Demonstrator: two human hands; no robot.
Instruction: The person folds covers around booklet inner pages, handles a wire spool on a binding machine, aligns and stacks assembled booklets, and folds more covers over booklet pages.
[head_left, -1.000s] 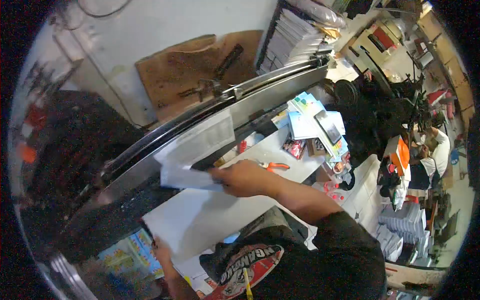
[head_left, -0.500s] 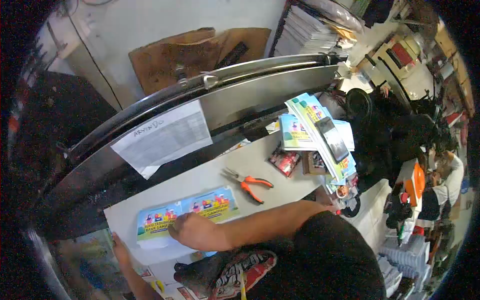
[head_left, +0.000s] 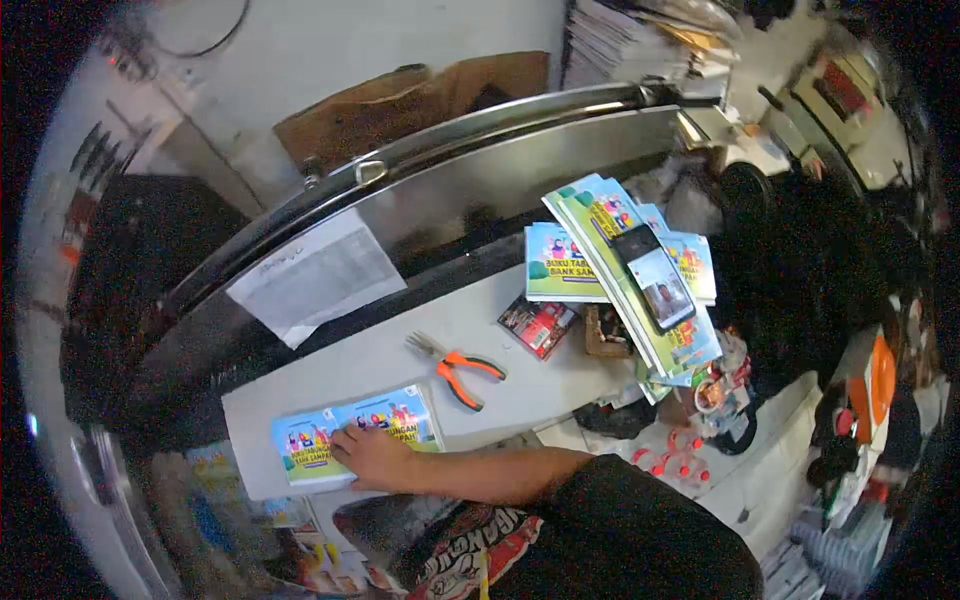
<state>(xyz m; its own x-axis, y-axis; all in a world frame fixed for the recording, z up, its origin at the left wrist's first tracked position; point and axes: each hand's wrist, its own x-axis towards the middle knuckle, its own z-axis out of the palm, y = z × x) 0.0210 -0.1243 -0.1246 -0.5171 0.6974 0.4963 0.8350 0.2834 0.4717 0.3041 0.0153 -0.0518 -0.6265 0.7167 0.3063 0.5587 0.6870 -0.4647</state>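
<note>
My right hand [head_left: 375,458] rests on two booklets that lie side by side on the white board. Its fingers spread over the right edge of the left booklet [head_left: 303,450], and its back covers part of the right booklet [head_left: 412,415]. Both covers are blue, yellow and green with cartoon figures. Beyond the hand lie long-nose pliers [head_left: 455,375] with orange and black handles, jaws pointing away. My left hand is out of view.
A phone [head_left: 655,280] with its screen lit lies on a stack of booklets [head_left: 570,245] at the right. Near it sit a red box [head_left: 540,325] and a small cardboard box [head_left: 607,333]. A paper sheet [head_left: 318,278] hangs on the metal bar [head_left: 500,170] behind. Several bottles [head_left: 685,460] stand lower right.
My left hand has left the view from the board's left edge. My right hand's fingers have gone from curled to spread on the booklets. The camera view has shifted.
</note>
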